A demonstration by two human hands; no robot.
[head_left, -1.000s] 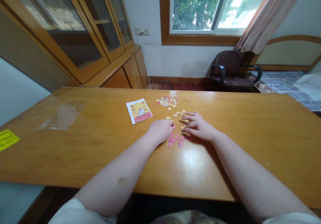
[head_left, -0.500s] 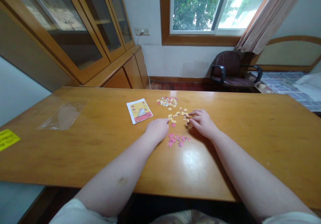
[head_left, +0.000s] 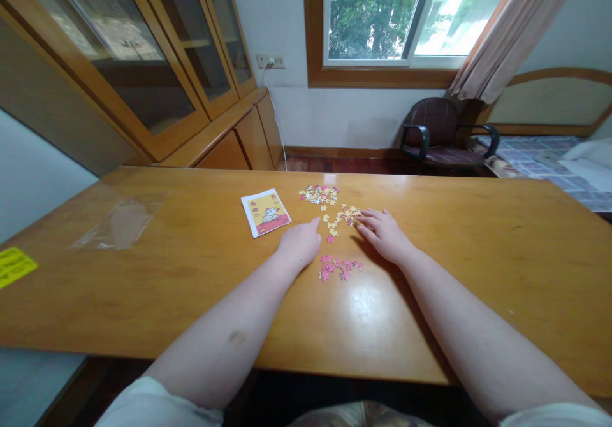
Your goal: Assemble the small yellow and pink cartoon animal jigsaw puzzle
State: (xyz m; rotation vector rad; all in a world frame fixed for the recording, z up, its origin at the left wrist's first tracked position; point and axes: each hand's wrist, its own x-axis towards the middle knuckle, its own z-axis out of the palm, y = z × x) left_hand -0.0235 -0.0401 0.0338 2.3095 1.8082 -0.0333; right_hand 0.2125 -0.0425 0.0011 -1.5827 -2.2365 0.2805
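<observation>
- Scatter of yellow pieces (head_left: 352, 211) from a jigsaw lies on a wooden table (head_left: 191, 299) between a person's two bare hands; some sit so close together that any overlap cannot be told.
- Right hand (head_left: 384, 232), palm down, spreads its fingers at the scatter's right edge, fingertips by the nearest pieces, with no grip showing on any. Light, flat fingertips seem to suit pieces that look this thin: heavy pressure could flip one or pin it.
- Left hand (head_left: 300, 244) lies opposite, index finger pointing forward, thumb apart from it, the others curled. Nothing shows between finger and thumb; whether the curled fingers hold anything is hidden. One fingertip alone seems best for nudging single pieces without disturbing neighbors.
- Lone pink piece (head_left: 330, 239) sits just below the yellow scatter, between it and a cluster of pink pieces (head_left: 327, 266) nearer the person. A wide sweep toward the body could blend the colors, so short strokes look wiser.
- Mixed pile (head_left: 319, 195) lies beyond, near the table's far edge, with only a narrow gap to the yellow scatter; sideways strokes should keep the two apart.
- Picture card (head_left: 266, 213) lies face up beyond the left hand, its print in plain view, handy for checking colors at a glance.
</observation>
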